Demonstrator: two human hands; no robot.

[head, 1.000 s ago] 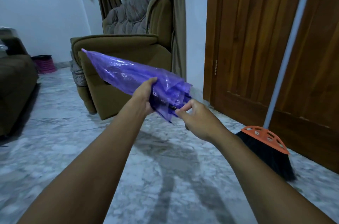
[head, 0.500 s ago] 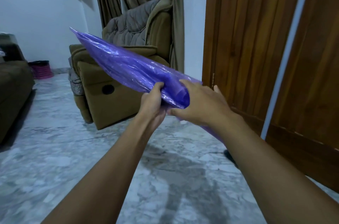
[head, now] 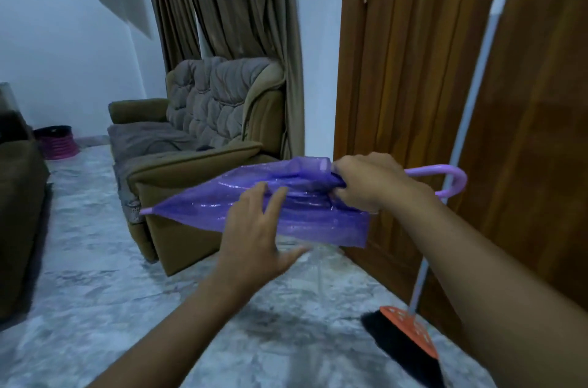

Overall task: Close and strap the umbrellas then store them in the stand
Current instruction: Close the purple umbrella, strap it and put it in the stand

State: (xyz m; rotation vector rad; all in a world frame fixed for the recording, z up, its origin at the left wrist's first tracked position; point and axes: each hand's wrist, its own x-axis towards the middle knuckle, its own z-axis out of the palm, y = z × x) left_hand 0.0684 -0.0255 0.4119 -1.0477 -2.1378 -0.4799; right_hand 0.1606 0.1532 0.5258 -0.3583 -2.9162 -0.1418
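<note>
A closed purple see-through umbrella [head: 318, 216] lies nearly level in the air at chest height, tip pointing left, its curved lilac handle [head: 445, 174] at the right. My right hand [head: 366, 184] grips the bunched canopy near the handle end. In front of the canopy's middle, my left hand [head: 257, 235] has its fingers spread and straight; whether they touch the plastic is unclear. The loose canopy folds hang below the shaft. No strap or stand is visible.
A brown armchair [head: 197, 149] stands just behind the umbrella's tip. A wooden door [head: 429, 101] fills the right side, with a broom [head: 410, 327] leaning against it. A dark sofa [head: 19, 197] is at the left edge and a pink basket [head: 57, 142] by the far wall. The floor is marble.
The umbrella has swung from tip-up to nearly level. My left hand let go of the canopy and opened; my right hand now grips the bunched end by the handle.
</note>
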